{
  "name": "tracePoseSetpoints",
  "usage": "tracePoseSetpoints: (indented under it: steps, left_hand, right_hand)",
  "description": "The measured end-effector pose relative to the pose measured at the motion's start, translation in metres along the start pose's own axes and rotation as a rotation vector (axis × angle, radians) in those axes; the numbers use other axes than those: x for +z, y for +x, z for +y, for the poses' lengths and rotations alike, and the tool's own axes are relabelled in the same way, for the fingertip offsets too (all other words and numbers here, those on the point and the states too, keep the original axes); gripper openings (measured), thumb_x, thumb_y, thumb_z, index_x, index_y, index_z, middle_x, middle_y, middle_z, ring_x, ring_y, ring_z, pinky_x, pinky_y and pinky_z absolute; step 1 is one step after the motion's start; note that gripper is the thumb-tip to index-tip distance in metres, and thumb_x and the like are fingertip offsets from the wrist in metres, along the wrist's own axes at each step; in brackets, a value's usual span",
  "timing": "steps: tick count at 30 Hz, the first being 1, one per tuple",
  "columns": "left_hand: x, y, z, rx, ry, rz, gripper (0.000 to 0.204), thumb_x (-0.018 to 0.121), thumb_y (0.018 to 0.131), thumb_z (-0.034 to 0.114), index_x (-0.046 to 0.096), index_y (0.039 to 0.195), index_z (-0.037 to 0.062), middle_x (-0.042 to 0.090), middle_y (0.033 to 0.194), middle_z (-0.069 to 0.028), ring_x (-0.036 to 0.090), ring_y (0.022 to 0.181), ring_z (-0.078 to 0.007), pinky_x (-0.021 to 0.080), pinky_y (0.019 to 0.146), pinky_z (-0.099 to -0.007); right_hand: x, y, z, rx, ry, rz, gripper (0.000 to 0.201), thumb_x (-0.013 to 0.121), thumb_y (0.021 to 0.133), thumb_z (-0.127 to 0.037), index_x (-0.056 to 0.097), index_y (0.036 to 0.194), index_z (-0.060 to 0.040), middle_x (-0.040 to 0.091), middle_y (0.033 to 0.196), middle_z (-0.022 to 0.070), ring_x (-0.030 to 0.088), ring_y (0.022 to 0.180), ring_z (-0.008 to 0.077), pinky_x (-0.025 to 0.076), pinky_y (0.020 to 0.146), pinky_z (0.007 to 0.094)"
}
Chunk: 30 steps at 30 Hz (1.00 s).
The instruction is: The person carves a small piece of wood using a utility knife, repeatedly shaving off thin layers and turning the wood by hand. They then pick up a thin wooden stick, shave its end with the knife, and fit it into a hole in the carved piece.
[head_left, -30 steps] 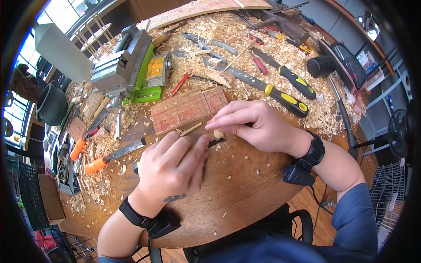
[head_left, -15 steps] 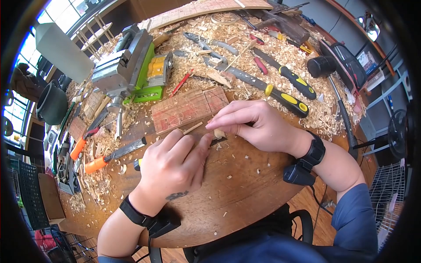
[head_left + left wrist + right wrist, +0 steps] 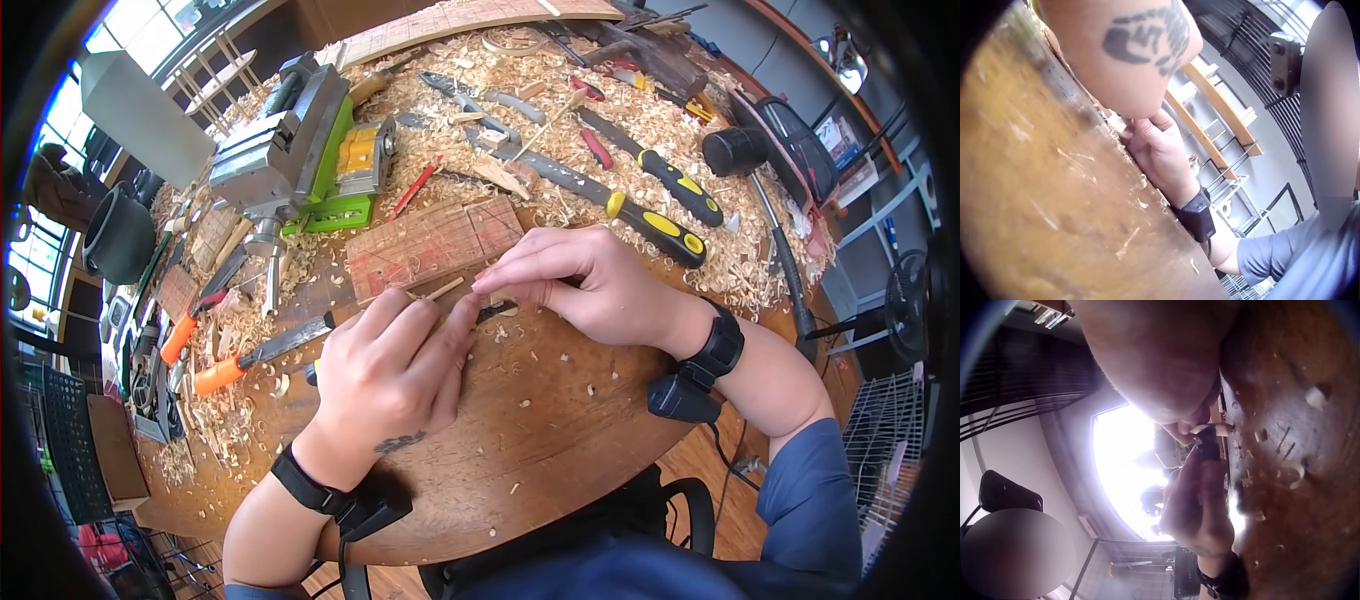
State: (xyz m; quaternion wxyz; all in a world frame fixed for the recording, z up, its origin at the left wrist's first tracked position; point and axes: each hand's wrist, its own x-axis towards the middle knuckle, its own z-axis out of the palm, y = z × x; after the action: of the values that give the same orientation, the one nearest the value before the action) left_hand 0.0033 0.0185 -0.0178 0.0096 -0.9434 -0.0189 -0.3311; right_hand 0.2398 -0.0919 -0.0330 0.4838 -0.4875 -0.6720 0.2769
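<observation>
My left hand (image 3: 390, 360), knuckles up, grips a knife whose dark blade (image 3: 497, 310) shows beyond the fingers, low over the wooden table. Most of its handle is hidden in the palm. A thin wooden stick (image 3: 446, 288) lies between the two hands, just past the left knuckles. My right hand (image 3: 580, 285) pinches a small piece of wood at the stick's right end, its fingertips meeting the left fingers. From the right wrist, the pale wood (image 3: 1222, 430) shows right at the dark tool (image 3: 1208, 444). The left wrist view catches the right hand (image 3: 1163, 153) behind the left forearm.
A red-marked board (image 3: 430, 250) lies just beyond the hands. A vise (image 3: 270, 160) stands at the back left. Yellow-black rasps (image 3: 660, 230), an orange-handled chisel (image 3: 220, 376) and a black mallet (image 3: 735, 152) lie among wood shavings (image 3: 740, 255).
The left hand has shifted slightly and the knife's blade has moved a little to the right. Less pale wood shows over the blade. The right hand stays almost still.
</observation>
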Motion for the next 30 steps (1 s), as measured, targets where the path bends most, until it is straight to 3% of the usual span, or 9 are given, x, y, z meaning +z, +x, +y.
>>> tracePoseSetpoints:
  steps: [5,7,10,19,25,30]
  left_hand:
    - [-0.0025,-0.0004,0.005,-0.05,-0.017,-0.106,0.045,0.083,0.074,0.003,0.082,0.119,0.0026,0.067,0.086,-0.0057,0.061,0.07,-0.0236,0.05,0.056,-0.0359]
    - [0.0013,-0.0007,0.0017,-0.006,0.001,-0.028,0.043,0.081,0.073,0.008,0.082,0.115,0.0037,0.057,0.08,-0.0011,0.057,0.068,-0.0186,0.048,0.054,-0.0323]
    - [0.0005,0.002,0.0022,-0.025,0.012,0.044,0.041,0.081,0.074,0.008,0.082,0.114,0.0041,0.057,0.08,-0.0011,0.057,0.068,-0.0183,0.048,0.054,-0.0321]
    - [0.0011,0.0007,0.003,-0.001,0.001,-0.058,0.041,0.081,0.073,0.009,0.081,0.114,0.0046,0.054,0.078,-0.0008,0.056,0.068,-0.0183,0.048,0.053,-0.0327]
    - [0.0014,0.0018,0.0014,-0.01,0.014,0.06,0.043,0.081,0.072,0.009,0.081,0.114,0.002,0.059,0.081,-0.0025,0.058,0.069,-0.0193,0.049,0.054,-0.0323]
    - [0.0011,0.0023,0.0003,0.004,0.023,0.056,0.045,0.08,0.07,0.009,0.081,0.114,0.001,0.061,0.083,-0.0032,0.059,0.069,-0.0195,0.049,0.055,-0.032]
  right_hand:
    - [-0.0013,-0.0007,-0.0029,-0.001,-0.041,-0.005,0.024,0.072,0.101,0.002,0.083,0.12,-0.0046,0.081,0.114,0.0122,0.077,0.103,0.0228,0.061,0.091,0.0329]
    - [-0.0013,-0.0006,-0.0029,-0.011,-0.054,0.001,0.024,0.072,0.1,0.003,0.083,0.12,-0.0047,0.081,0.114,0.0122,0.077,0.104,0.0228,0.061,0.091,0.033]
    - [-0.0007,0.0,-0.0031,-0.029,-0.041,0.002,0.024,0.072,0.1,0.004,0.083,0.12,-0.0048,0.081,0.115,0.0123,0.077,0.104,0.023,0.061,0.092,0.0331]
    - [-0.0008,-0.0005,-0.0036,0.01,-0.014,0.013,0.02,0.074,0.1,-0.001,0.084,0.116,-0.0061,0.082,0.111,0.0137,0.077,0.103,0.0261,0.061,0.092,0.0355]
    - [-0.0001,-0.0004,-0.0018,0.0,-0.016,0.027,0.019,0.074,0.1,-0.002,0.084,0.116,-0.0056,0.082,0.111,0.0141,0.077,0.104,0.0262,0.06,0.093,0.0356]
    - [-0.0001,-0.0003,-0.0028,0.0,-0.011,0.024,0.02,0.074,0.1,-0.002,0.083,0.117,-0.0056,0.082,0.112,0.0143,0.077,0.104,0.0264,0.06,0.094,0.0356]
